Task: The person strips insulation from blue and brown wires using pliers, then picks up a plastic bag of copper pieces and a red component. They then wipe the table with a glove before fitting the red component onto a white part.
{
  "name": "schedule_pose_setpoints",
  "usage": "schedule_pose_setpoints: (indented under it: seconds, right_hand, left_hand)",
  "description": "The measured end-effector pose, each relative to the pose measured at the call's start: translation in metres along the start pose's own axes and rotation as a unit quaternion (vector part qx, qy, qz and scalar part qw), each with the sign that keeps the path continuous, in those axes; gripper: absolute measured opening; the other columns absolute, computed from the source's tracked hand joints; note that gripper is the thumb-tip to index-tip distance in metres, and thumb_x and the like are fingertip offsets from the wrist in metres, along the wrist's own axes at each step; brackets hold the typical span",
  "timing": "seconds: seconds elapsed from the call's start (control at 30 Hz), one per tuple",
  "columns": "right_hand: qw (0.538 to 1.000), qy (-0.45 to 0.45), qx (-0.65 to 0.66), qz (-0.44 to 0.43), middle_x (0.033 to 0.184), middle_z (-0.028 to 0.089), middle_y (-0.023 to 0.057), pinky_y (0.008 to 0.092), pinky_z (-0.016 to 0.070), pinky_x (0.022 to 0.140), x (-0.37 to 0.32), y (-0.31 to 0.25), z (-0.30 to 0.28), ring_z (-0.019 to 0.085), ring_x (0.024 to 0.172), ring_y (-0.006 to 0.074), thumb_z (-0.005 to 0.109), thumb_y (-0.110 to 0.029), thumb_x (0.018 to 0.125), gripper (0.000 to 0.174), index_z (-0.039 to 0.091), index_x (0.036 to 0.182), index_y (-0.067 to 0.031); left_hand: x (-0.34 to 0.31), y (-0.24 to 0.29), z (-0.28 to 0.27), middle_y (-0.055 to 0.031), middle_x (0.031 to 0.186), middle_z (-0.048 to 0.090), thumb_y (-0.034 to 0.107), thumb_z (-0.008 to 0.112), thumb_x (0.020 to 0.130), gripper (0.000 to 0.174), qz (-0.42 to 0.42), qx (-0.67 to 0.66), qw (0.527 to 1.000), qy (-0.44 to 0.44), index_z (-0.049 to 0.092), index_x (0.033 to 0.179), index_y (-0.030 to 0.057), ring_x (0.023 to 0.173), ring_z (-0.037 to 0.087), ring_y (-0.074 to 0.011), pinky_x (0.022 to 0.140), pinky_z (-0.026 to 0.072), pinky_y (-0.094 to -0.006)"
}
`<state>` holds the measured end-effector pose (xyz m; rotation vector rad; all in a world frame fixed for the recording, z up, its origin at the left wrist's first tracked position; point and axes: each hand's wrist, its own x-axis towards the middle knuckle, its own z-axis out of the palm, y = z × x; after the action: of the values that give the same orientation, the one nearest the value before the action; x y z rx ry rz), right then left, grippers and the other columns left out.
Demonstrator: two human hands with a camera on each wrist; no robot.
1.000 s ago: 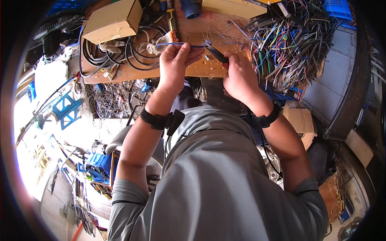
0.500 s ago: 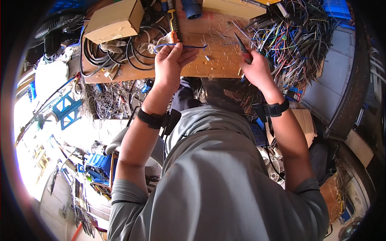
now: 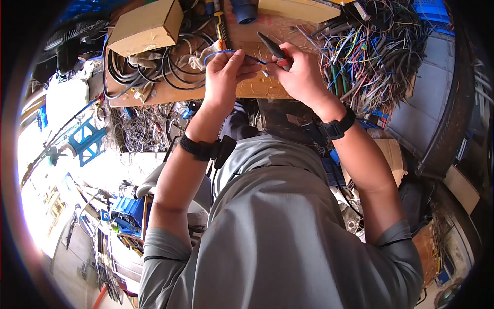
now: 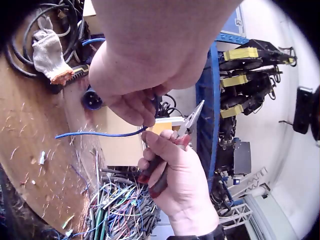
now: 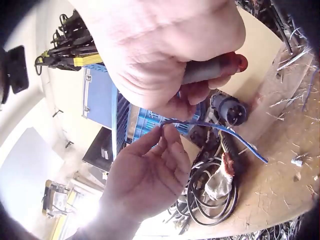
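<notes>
One blue wire (image 4: 100, 134) lay between your two grips, above the counter (image 3: 257, 91), and its long axis ran mostly from left to right across your front. Your left grip (image 3: 222, 77) was narrow, pinching the wire between thumb and fingers; one stretch of it curved past the outer side of that grip, and another reached over toward your right. Your right grip (image 3: 301, 74) was wrapped round the handles of a pair of pliers (image 3: 271, 45), so the tool filled it, yet its fingertips came up to the wire as well. Both wrist views put the fingertips of the two grips together at the wire or just beside it, though I could not tell whether the right ones pressed on it. The left was thus the nearer grip, with the wire in it, and the right sat just off to the wire's right. What mattered most, as I judged it, was the angle between tool and wire: the slim nose of your pliers pointed away from you and leftward, slanting across the wire's line and well clear of the metal meeting it, so bringing the two together would have called for a turn of your right wrist. A heap of cut wires (image 3: 368, 67) lay farther right.
</notes>
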<state>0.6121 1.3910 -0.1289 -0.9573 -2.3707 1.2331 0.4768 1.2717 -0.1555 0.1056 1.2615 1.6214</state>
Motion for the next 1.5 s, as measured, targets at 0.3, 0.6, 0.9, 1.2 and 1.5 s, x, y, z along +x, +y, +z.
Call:
schedule_pose_setpoints:
  seconds: [0.3,0.6,0.9,1.2,1.5]
  right_hand:
    - [0.999,-0.016,0.035,-0.027,0.071,0.063,0.0125,0.0375,0.0484,0.059,-0.004,-0.008,-0.007,0.063,0.067,0.0328,0.072,-0.007,0.074,0.02,0.059,0.089,-0.0049]
    - [0.998,0.018,0.003,-0.065,0.072,0.063,0.0128,0.0383,0.0481,0.058,-0.002,-0.001,0.003,0.063,0.068,0.0338,0.071,-0.007,0.076,0.018,0.059,0.088,-0.0045]
    - [0.998,0.014,0.055,-0.02,0.067,0.059,0.0097,0.0343,0.0469,0.057,0.001,-0.001,0.005,0.06,0.06,0.0249,0.069,-0.005,0.078,0.014,0.056,0.084,-0.0043]
    - [0.983,0.057,0.164,0.066,0.073,0.057,-0.0023,0.0244,0.0449,0.058,-0.002,0.026,0.002,0.053,0.066,0.0059,0.071,-0.003,0.081,0.017,0.056,0.089,-0.0066]
    - [0.987,0.033,0.025,0.155,0.069,0.058,-0.0019,0.0254,0.0445,0.059,-0.008,0.067,-0.028,0.05,0.061,0.0077,0.075,-0.012,0.078,0.018,0.058,0.081,-0.0069]
  left_hand:
    - [0.004,0.001,0.003,-0.0132,0.088,0.068,0.021,0.054,0.098,0.021,-0.011,-0.017,1.0,0.012,0.055,0.091,0.0013,0.08,0.07,-0.0213,0.07,0.0566,-0.03]
    - [0.004,0.001,0.009,-0.0095,0.084,0.069,0.022,0.058,0.097,0.021,-0.014,0.003,1.0,0.01,0.059,0.09,0.0018,0.08,0.069,-0.0174,0.071,0.0549,-0.0264]
    - [0.005,-0.016,0.012,-0.0049,0.083,0.069,0.018,0.064,0.093,0.017,-0.003,0.033,0.999,-0.006,0.063,0.084,0.0036,0.079,0.067,-0.0127,0.071,0.0531,-0.0262]
    - [0.015,-0.011,-0.001,-0.0103,0.091,0.066,0.014,0.054,0.097,0.011,-0.06,-0.166,0.984,-0.002,0.055,0.09,0.005,0.085,0.069,-0.0234,0.081,0.0584,-0.0396]
    - [0.025,-0.002,-0.017,-0.0147,0.098,0.067,0.012,0.046,0.1,0.015,-0.035,-0.186,0.982,-0.028,0.057,0.097,0.002,0.098,0.067,-0.0298,0.091,0.0549,-0.0467]
